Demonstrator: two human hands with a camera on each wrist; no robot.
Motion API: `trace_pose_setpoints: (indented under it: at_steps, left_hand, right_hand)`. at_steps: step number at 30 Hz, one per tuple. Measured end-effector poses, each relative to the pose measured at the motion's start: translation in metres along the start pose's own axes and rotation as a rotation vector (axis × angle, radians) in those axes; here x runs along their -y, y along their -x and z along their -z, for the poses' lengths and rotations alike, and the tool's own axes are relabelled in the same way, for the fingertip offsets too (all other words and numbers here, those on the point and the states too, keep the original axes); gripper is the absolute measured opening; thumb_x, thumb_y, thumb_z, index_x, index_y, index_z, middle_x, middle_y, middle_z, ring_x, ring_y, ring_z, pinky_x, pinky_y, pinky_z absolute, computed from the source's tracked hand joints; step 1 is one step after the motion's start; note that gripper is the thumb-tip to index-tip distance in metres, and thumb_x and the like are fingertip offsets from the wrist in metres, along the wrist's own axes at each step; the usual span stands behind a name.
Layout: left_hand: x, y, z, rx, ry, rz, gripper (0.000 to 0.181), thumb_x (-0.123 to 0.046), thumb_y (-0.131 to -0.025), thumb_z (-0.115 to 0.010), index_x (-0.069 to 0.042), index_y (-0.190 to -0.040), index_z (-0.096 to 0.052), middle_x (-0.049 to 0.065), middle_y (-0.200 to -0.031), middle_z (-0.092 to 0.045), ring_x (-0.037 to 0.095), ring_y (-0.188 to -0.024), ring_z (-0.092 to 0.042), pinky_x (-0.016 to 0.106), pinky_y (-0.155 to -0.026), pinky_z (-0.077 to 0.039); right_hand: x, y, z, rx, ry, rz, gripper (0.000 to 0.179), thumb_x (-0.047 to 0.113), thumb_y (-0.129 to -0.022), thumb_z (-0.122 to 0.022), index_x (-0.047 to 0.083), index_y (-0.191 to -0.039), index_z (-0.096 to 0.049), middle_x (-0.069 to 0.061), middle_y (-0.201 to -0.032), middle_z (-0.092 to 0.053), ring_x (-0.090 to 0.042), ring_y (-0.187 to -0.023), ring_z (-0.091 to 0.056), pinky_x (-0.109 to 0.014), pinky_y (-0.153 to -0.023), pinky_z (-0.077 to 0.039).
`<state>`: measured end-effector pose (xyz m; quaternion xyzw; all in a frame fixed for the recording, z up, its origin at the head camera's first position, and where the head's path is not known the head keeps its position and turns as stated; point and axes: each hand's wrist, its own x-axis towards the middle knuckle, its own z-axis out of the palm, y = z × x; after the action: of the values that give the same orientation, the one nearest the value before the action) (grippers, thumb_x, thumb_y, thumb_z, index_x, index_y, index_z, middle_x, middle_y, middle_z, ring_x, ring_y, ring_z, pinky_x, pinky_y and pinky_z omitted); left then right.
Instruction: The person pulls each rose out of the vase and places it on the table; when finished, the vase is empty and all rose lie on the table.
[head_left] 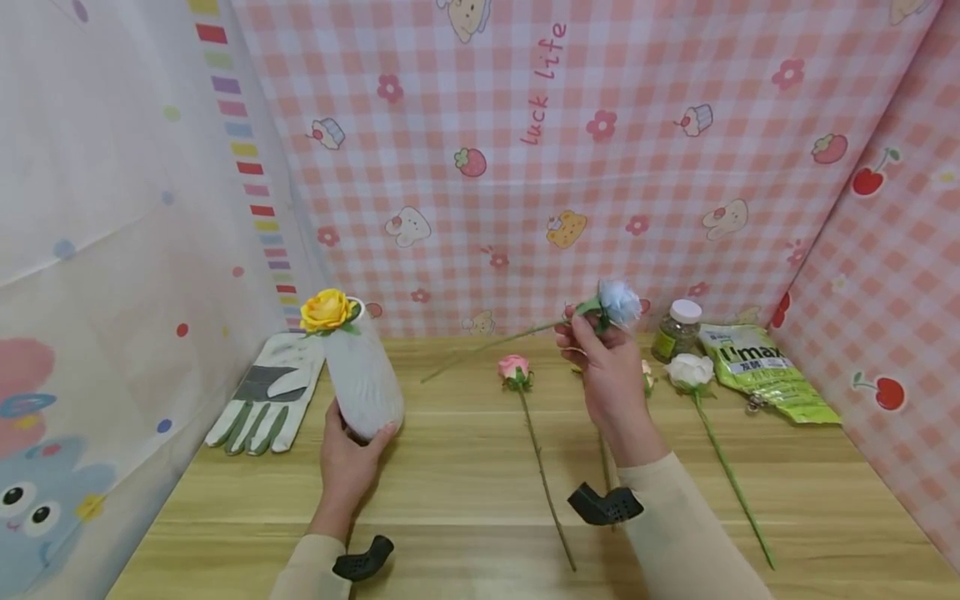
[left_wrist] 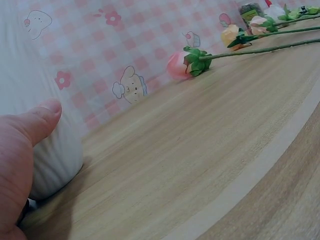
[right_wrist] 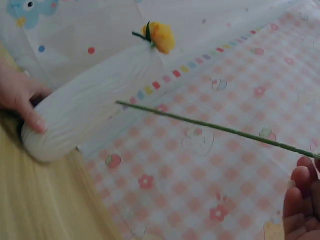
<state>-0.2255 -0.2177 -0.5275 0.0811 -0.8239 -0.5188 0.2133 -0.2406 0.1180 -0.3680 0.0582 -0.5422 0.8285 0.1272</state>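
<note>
A white ribbed vase (head_left: 366,379) stands at the left of the table, with a yellow rose (head_left: 327,311) leaning out of its mouth. My left hand (head_left: 349,462) grips the vase low down, thumb along its side, as the left wrist view also shows. Up in the air on the right, my right hand (head_left: 609,379) pinches a pale blue flower (head_left: 619,303) just under its bloom. Its long green stem (right_wrist: 215,126) points left and down toward the vase. Below lies a pink rose (head_left: 514,370) on the table, close to the right forearm.
A white rose (head_left: 690,372) lies further right, and a yellowish flower (left_wrist: 233,36) shows beside the pink one. Behind them are a lidded jar (head_left: 677,332) and a green snack bag (head_left: 768,371). Work gloves (head_left: 268,393) lie left of the vase. Patterned cloth (head_left: 570,167) walls the back.
</note>
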Motion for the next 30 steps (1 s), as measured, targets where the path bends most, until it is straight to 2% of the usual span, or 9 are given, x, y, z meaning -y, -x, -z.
trace_pose_setpoints:
  at_steps: [6, 11, 16, 21, 25, 30]
  left_hand:
    - [-0.001, -0.001, 0.001, 0.001, -0.005, 0.012, 0.096, -0.033, -0.077, -0.082, -0.01, -0.15, -0.025, 0.016, -0.144, -0.041, 0.032, -0.129, -0.042, 0.046, -0.103, -0.035]
    - [-0.001, -0.002, 0.0, 0.013, 0.004, 0.013, 0.097, -0.034, -0.077, -0.082, -0.01, -0.151, -0.024, 0.016, -0.145, -0.039, 0.032, -0.13, -0.041, 0.046, -0.104, -0.035]
    - [0.001, 0.0, 0.0, 0.013, 0.007, 0.019, 0.099, -0.039, -0.076, -0.081, -0.012, -0.151, -0.023, 0.015, -0.145, -0.039, 0.032, -0.13, -0.041, 0.047, -0.103, -0.036]
    - [0.002, 0.001, 0.001, 0.015, 0.025, 0.011, 0.097, -0.038, -0.077, -0.081, -0.014, -0.151, -0.023, 0.014, -0.143, -0.041, 0.031, -0.128, -0.043, 0.048, -0.101, -0.037]
    - [0.001, 0.0, 0.002, 0.022, 0.025, 0.0, 0.097, -0.036, -0.078, -0.081, -0.014, -0.152, -0.023, 0.015, -0.143, -0.04, 0.032, -0.128, -0.043, 0.049, -0.101, -0.037]
    - [0.002, 0.001, 0.001, 0.031, 0.008, 0.015, 0.098, -0.039, -0.078, -0.08, -0.013, -0.152, -0.021, 0.016, -0.145, -0.039, 0.033, -0.129, -0.041, 0.049, -0.101, -0.036]
  right_hand:
    - [-0.012, 0.018, 0.031, -0.021, 0.142, -0.082, 0.014, 0.021, -0.095, -0.062, 0.011, -0.098, -0.072, 0.001, -0.09, -0.071, -0.011, -0.076, -0.064, -0.024, -0.066, -0.051]
    - [-0.019, 0.027, 0.04, -0.046, 0.265, -0.07, 0.022, 0.022, -0.096, -0.061, 0.004, -0.104, -0.07, 0.003, -0.082, -0.072, -0.011, -0.071, -0.062, -0.024, -0.062, -0.051]
    - [-0.03, 0.03, 0.037, -0.078, 0.336, -0.022, 0.023, 0.015, -0.094, -0.063, -0.002, -0.108, -0.067, 0.003, -0.077, -0.071, -0.011, -0.064, -0.06, -0.023, -0.056, -0.049]
    - [-0.041, 0.032, 0.029, -0.083, 0.382, 0.049, 0.017, 0.014, -0.091, -0.068, 0.0, -0.102, -0.064, -0.002, -0.075, -0.072, -0.012, -0.059, -0.058, -0.025, -0.053, -0.047]
    - [-0.052, 0.036, 0.022, -0.041, 0.423, 0.061, 0.016, 0.015, -0.09, -0.069, 0.003, -0.099, -0.067, -0.009, -0.081, -0.072, -0.013, -0.064, -0.059, -0.026, -0.054, -0.048]
    - [-0.068, 0.044, 0.016, 0.042, 0.446, 0.008, 0.015, 0.01, -0.09, -0.068, 0.002, -0.102, -0.071, -0.014, -0.089, -0.071, -0.013, -0.072, -0.062, -0.024, -0.058, -0.049]
